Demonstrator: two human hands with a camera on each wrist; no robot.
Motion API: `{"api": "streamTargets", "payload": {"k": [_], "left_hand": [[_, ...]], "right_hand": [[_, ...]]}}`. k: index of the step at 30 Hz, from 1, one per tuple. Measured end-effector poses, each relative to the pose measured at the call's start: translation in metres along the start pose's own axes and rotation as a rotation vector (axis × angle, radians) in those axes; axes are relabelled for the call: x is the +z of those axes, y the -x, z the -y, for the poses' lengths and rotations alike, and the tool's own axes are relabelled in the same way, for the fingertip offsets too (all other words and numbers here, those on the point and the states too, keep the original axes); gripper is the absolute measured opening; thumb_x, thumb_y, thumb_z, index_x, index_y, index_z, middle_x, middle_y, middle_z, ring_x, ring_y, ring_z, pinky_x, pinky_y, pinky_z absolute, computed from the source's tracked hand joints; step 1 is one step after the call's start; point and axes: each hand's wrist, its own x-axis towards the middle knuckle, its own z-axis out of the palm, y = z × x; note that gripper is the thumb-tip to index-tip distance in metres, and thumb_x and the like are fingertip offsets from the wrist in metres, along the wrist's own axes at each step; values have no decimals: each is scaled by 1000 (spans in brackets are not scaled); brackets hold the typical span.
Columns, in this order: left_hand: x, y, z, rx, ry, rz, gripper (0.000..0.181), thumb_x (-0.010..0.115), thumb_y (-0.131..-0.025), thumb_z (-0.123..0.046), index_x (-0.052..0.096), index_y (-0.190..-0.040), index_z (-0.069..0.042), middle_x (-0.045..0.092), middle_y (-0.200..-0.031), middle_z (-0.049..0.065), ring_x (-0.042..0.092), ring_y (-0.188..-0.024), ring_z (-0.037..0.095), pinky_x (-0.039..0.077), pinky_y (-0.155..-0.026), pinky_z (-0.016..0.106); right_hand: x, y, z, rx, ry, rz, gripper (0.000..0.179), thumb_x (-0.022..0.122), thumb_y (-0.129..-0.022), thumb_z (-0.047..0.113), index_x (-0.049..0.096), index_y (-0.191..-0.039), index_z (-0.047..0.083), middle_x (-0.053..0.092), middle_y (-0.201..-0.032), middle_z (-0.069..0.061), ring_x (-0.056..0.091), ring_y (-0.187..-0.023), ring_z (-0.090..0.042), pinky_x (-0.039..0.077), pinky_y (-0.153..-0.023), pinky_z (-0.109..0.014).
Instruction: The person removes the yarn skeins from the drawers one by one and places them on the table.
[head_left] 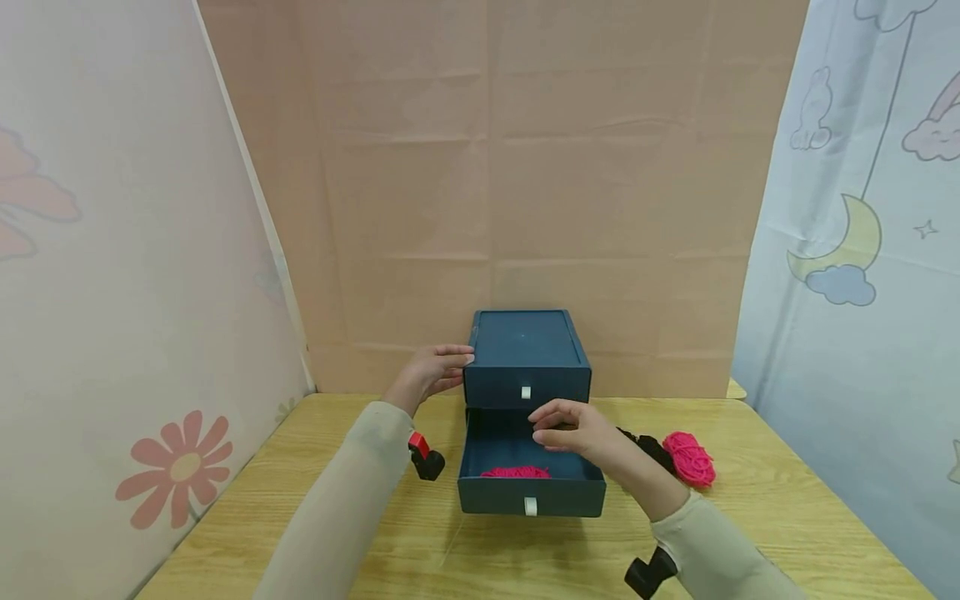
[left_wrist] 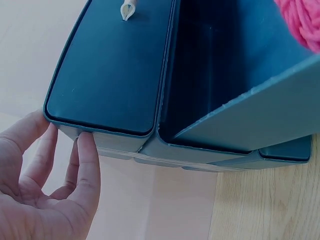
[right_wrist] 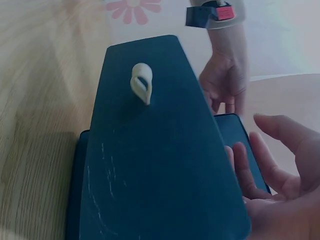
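Note:
A dark blue drawer cabinet stands on the table; the drawer below its top one is pulled out. Inside that drawer lies a bundle of pink yarn, mostly hidden behind the front panel. My left hand rests against the cabinet's upper left side, thumb and fingertips touching near its front edge. Over the pulled-out drawer, my right hand hovers with loosely bent fingers and nothing between them. A white loop pull sticks out from the drawer front.
To the right of the cabinet, a pink yarn ball sits beside black yarn, partly hidden by my right forearm. Brown paper covers the wall behind the wooden table. Patterned curtains hang at both sides.

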Motion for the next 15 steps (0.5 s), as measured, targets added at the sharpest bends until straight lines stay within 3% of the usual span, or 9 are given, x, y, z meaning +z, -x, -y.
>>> {"api": "streamTargets", "payload": {"k": [6, 15], "left_hand": [[3, 2, -1, 5, -12, -2, 27, 65, -87, -19, 66, -112, -11, 61, -109, 9, 61, -88, 20, 51, -84, 30], [7, 4, -3, 5, -11, -9, 27, 65, -87, -19, 66, -112, -10, 61, -107, 9, 60, -89, 21, 51, -85, 31]], "right_hand": [[2, -12, -6, 17, 151, 93, 30, 68, -84, 18, 62, -109, 2, 60, -106, -17, 56, -96, -21, 50, -83, -38], [8, -21, -13, 89, 225, 202, 26, 69, -82, 11, 64, -106, 1, 63, -102, -10, 57, -92, -19, 50, -81, -39]]}}
